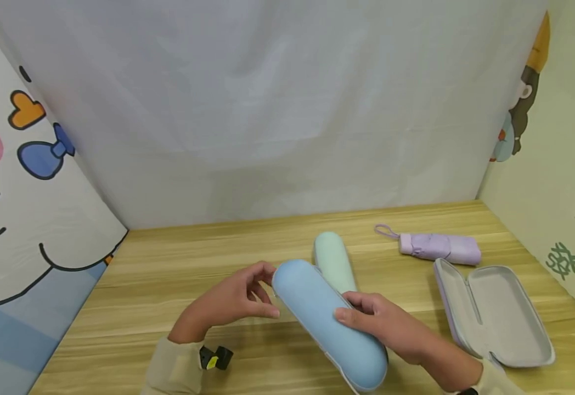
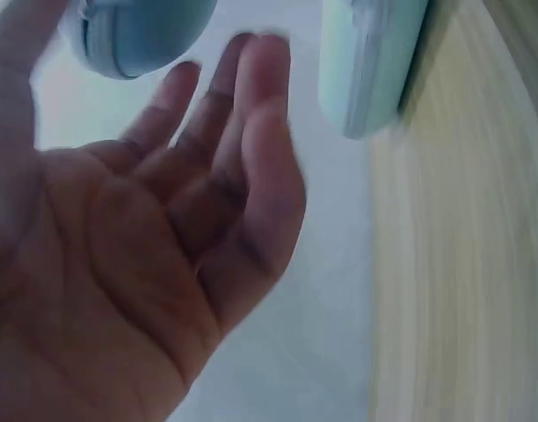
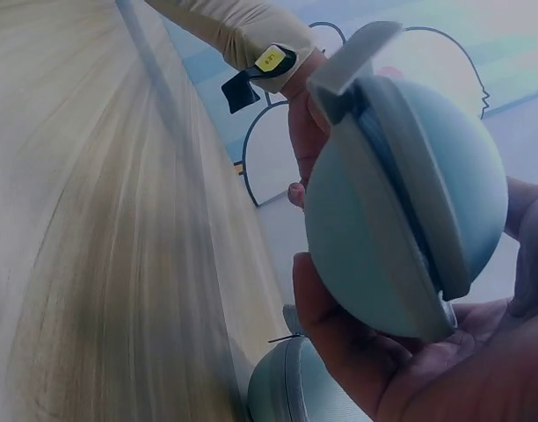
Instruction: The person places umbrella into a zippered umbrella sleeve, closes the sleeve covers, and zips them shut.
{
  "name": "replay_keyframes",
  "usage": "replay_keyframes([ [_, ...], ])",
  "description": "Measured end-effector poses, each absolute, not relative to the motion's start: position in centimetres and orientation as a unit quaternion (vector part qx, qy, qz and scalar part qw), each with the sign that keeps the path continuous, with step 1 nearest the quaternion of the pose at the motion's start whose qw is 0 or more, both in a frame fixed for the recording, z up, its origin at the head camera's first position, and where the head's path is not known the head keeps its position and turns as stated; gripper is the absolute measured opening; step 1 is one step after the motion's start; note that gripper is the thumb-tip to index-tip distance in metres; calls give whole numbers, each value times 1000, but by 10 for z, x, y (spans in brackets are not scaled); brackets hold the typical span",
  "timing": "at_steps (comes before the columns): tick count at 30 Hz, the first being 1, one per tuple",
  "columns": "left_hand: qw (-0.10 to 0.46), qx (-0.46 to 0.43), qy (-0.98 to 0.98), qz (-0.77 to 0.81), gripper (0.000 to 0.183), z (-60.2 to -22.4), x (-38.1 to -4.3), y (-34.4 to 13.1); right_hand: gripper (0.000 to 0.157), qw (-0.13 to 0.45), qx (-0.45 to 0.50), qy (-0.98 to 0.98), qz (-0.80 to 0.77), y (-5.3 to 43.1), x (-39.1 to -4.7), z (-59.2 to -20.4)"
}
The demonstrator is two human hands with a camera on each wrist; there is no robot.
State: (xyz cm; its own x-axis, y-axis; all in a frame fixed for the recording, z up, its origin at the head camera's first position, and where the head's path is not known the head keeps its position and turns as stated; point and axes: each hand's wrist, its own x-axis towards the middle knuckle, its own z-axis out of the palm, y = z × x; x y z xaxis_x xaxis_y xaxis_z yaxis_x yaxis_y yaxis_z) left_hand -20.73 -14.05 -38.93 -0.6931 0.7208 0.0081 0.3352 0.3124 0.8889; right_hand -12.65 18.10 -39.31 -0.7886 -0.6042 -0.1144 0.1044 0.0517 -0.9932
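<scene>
My right hand (image 1: 386,323) grips a blue hard-shell glasses case (image 1: 324,318), thumb on top and fingers beneath. The case is held tilted above the table. In the right wrist view, the end of the blue case (image 3: 401,202) shows its zip seam and a grey tab; whether the zip is fully closed I cannot tell. My left hand (image 1: 238,299) hovers by the case's far end, its fingers loosely bent. In the left wrist view, the left hand (image 2: 155,229) has a bare palm, with the case just beyond the fingers. Behind lies a mint-green case (image 1: 334,260), partly hidden by the blue one.
A folded lilac umbrella (image 1: 440,248) with a wrist loop lies at the back right of the wooden table (image 1: 169,263). Before it is an opened case (image 1: 509,318) with a grey lining. White cloth (image 1: 287,109) hangs behind, with printed panels at both sides.
</scene>
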Motion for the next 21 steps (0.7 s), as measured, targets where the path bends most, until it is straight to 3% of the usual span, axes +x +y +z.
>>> replay_keyframes([
  [4,137,319,832,432,18,-388,-207,-140,57,265,-173,662,-680,180,-127,-395],
  [7,106,321,840,425,9,-388,-207,-139,57,269,-171,654,-686,178,-127,-396],
  [21,75,340,840,417,12,-386,-206,-141,57,279,-155,645,-694,174,-127,-399],
])
